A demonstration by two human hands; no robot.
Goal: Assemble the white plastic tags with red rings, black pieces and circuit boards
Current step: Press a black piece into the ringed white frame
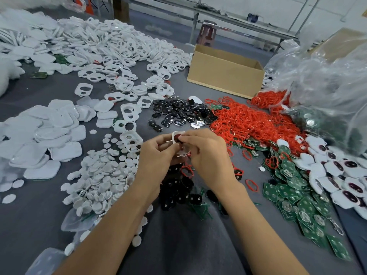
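Note:
My left hand (pixel 156 153) and my right hand (pixel 206 155) meet over the middle of the table and both pinch one white plastic tag (pixel 175 135) with a dark red part in it. Behind the hands lies a pile of black pieces (pixel 178 113). Red rings (pixel 254 124) spread out to the right of them. Green circuit boards (pixel 297 201) lie at the right front. More black pieces (pixel 178 191) sit under my wrists. White tag frames (pixel 130 114) lie just left of the hands. What my fingers hold below the tag is hidden.
White discs (pixel 99 175) are heaped at the left front, white covers (pixel 49 135) further left. A big mound of white frames (pixel 111 42) fills the back left. A cardboard box (pixel 224 74) stands behind; plastic bags (pixel 325 80) at the right. Finished tags (pixel 337 175) lie far right.

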